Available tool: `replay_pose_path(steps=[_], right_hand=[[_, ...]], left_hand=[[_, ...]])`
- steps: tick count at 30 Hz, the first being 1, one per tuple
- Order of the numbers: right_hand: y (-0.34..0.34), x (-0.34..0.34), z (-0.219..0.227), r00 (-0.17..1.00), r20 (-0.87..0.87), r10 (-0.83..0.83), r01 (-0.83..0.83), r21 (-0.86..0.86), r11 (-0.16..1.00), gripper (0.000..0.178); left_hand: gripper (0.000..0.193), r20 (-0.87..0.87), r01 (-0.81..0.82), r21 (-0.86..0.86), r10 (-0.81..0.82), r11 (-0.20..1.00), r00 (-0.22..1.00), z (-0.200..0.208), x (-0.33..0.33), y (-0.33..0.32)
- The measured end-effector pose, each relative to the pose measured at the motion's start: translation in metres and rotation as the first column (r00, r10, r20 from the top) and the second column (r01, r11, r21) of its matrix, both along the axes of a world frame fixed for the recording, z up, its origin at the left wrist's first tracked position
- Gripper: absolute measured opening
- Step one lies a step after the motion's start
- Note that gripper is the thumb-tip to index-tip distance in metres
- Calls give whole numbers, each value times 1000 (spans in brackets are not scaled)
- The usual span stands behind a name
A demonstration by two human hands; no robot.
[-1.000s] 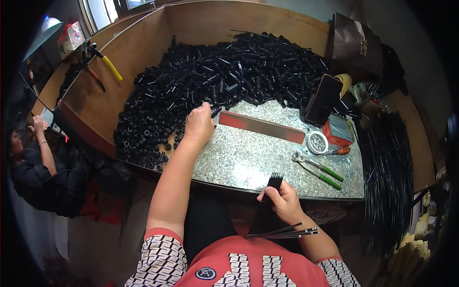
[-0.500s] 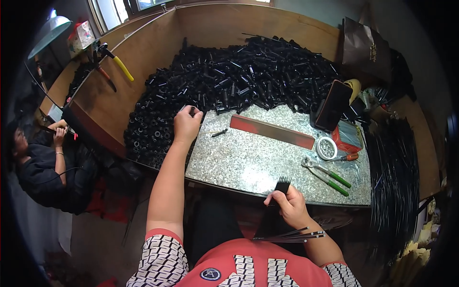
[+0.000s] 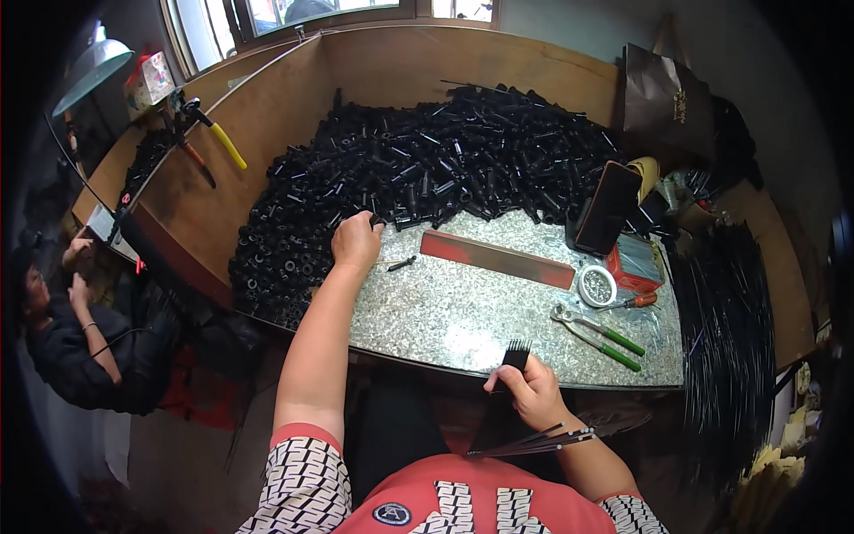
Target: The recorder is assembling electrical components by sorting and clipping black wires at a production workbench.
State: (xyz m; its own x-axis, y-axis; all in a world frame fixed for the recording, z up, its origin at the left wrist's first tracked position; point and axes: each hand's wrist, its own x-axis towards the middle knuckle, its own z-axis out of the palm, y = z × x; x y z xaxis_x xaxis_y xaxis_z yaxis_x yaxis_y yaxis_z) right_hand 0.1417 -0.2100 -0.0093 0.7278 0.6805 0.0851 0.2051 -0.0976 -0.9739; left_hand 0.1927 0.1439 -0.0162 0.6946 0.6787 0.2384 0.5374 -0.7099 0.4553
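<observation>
My left hand (image 3: 357, 241) is at the near edge of a big heap of black tubular parts (image 3: 445, 169). Its fingers are pinched round one small black tubular part, mostly hidden by the fingertips. At the table's front edge my right hand (image 3: 534, 392) is closed on a bundle of thin black rods (image 3: 515, 357). The rods' tips fan out above the thumb, and their lower ends (image 3: 560, 436) spread over my forearm. On the speckled tabletop (image 3: 427, 320), a small black piece with a thin stem (image 3: 402, 264) lies just right of my left hand.
A red-brown flat bar (image 3: 496, 259), green-handled pliers (image 3: 598, 338), a white dish of small bits (image 3: 597, 287), a screwdriver (image 3: 639, 301) and a propped phone (image 3: 608, 209) occupy the tabletop. Long black rods (image 3: 725, 329) hang at right. Wooden walls (image 3: 480, 58) enclose the heap. A co-worker (image 3: 84, 347) sits left.
My left hand has turned, its fingers closing against the heap's edge. The right hand keeps its hold on the rods. My view has tilted slightly upward. The co-worker's hands have moved apart.
</observation>
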Motion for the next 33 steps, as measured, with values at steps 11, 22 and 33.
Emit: replay_pose_path(steps=[11, 22, 33], right_hand=[[-1, -3, 4, 1000, 12, 19, -19, -27, 999, 19], [2, 0, 0, 1000, -9, 26, -26, -19, 999, 18], [7, -4, 2, 997, -81, 5, -8, -25, 1000, 21]], left_hand=[[28, 126, 22, 59, -29, 998, 992, 4, -16, -7], [11, 551, 314, -122, -199, 942, 810, 31, -55, -50], [21, 245, 566, -145, -525, 811, 815, -8, -81, -120]])
